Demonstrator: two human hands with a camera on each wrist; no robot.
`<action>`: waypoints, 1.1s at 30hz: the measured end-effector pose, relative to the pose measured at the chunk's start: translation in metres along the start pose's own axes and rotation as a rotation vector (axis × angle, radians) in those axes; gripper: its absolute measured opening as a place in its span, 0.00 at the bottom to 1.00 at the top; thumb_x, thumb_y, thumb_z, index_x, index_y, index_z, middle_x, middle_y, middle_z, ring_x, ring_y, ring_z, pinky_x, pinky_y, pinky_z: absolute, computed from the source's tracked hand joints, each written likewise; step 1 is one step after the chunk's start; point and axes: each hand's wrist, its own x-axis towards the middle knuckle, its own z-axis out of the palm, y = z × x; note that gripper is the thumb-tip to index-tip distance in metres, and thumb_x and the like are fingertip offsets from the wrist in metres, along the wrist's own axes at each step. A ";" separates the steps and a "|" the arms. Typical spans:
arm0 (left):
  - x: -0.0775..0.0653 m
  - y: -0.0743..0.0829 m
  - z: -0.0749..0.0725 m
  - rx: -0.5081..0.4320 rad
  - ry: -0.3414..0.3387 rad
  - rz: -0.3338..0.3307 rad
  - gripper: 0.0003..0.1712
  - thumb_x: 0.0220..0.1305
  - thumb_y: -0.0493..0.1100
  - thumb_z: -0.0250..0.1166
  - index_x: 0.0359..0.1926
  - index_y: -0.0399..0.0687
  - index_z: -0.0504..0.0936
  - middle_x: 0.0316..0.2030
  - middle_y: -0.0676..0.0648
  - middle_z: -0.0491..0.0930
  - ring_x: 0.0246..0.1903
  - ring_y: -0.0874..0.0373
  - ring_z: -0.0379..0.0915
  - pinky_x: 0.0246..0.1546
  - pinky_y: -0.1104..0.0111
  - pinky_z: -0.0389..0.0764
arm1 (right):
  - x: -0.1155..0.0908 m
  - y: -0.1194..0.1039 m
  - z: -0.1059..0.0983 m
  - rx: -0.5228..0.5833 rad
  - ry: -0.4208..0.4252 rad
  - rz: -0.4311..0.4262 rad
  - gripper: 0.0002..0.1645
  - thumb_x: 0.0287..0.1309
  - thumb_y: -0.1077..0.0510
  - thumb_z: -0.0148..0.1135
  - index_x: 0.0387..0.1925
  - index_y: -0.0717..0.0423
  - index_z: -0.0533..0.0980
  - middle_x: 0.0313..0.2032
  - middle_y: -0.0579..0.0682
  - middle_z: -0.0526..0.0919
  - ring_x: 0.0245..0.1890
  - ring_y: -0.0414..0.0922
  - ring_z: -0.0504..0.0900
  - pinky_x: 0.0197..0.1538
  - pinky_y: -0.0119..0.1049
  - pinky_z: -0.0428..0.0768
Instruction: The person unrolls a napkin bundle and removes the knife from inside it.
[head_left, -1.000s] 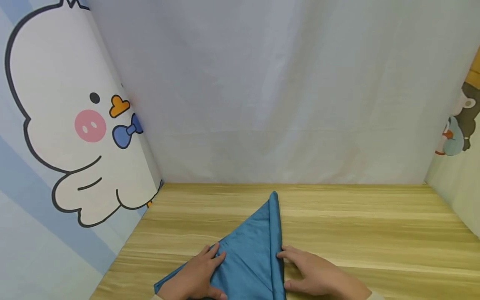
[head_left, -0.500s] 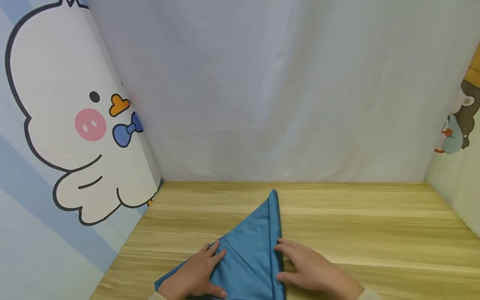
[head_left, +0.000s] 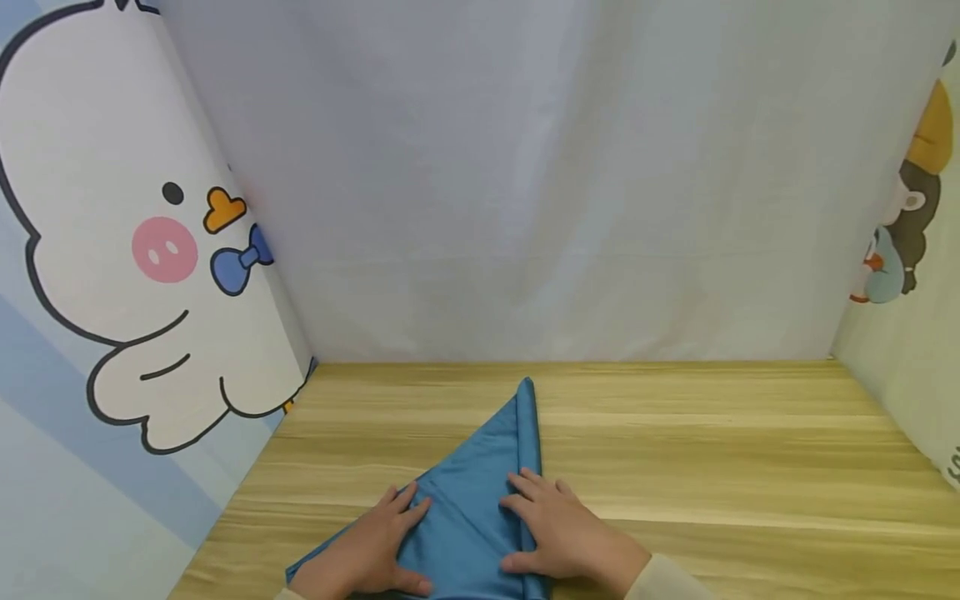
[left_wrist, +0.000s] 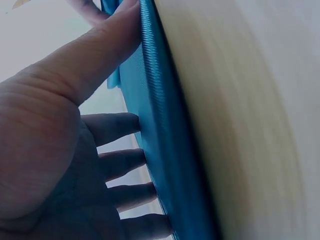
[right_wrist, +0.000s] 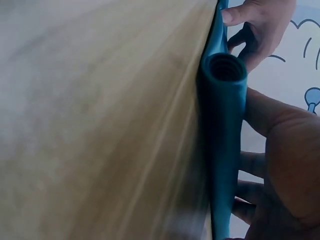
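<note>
A shiny blue cloth (head_left: 468, 500) lies on the table as a triangle, its right side wound into a narrow roll (head_left: 528, 429). My left hand (head_left: 367, 546) rests on the cloth's left part with fingers spread. In the left wrist view, the thumb and fingertips of that left hand (left_wrist: 45, 135) touch the cloth's surface (left_wrist: 162, 125). My right hand (head_left: 562, 529) lies across the roll, its fingertips and thumb reaching the roll's left side. The right wrist view shows the coiled end of the roll (right_wrist: 222, 120) beside the right hand (right_wrist: 292, 155).
The wood-grain table (head_left: 712, 450) extends to the right and behind the cloth. A pale curtain (head_left: 525, 183) hangs along its back edge. Side panels carry a cartoon duck (head_left: 97, 167) on the left and small cartoon animals (head_left: 888, 267) on the right.
My right hand has moved left from the roll's outer edge to across it, fingers now over its inner side. The left hand stays at the same place on the cloth. The head view has shifted slightly.
</note>
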 end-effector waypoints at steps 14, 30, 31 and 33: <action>-0.004 -0.007 -0.002 -0.013 0.002 -0.018 0.63 0.42 0.73 0.70 0.70 0.38 0.63 0.70 0.31 0.52 0.67 0.28 0.46 0.59 0.39 0.62 | 0.000 0.003 0.002 0.058 -0.023 0.045 0.52 0.50 0.24 0.58 0.66 0.53 0.68 0.71 0.51 0.59 0.72 0.52 0.54 0.62 0.65 0.60; -0.007 -0.005 -0.003 -0.012 0.032 -0.044 0.65 0.39 0.75 0.70 0.70 0.38 0.63 0.69 0.28 0.53 0.67 0.31 0.50 0.60 0.41 0.62 | -0.001 0.006 0.000 0.060 -0.031 0.082 0.53 0.51 0.23 0.56 0.67 0.53 0.67 0.71 0.51 0.59 0.72 0.52 0.54 0.63 0.65 0.59; -0.007 -0.005 -0.003 -0.010 0.033 -0.044 0.66 0.38 0.75 0.70 0.70 0.38 0.63 0.69 0.28 0.53 0.67 0.31 0.50 0.60 0.41 0.62 | -0.001 0.006 0.000 0.058 -0.029 0.080 0.53 0.51 0.23 0.56 0.67 0.53 0.67 0.71 0.52 0.59 0.72 0.52 0.54 0.63 0.65 0.59; -0.007 -0.005 -0.004 -0.003 0.037 -0.039 0.66 0.38 0.76 0.70 0.70 0.38 0.63 0.69 0.28 0.53 0.67 0.31 0.50 0.60 0.41 0.62 | -0.001 0.007 0.000 0.053 -0.026 0.077 0.53 0.51 0.22 0.56 0.67 0.53 0.67 0.71 0.52 0.59 0.72 0.52 0.54 0.63 0.65 0.59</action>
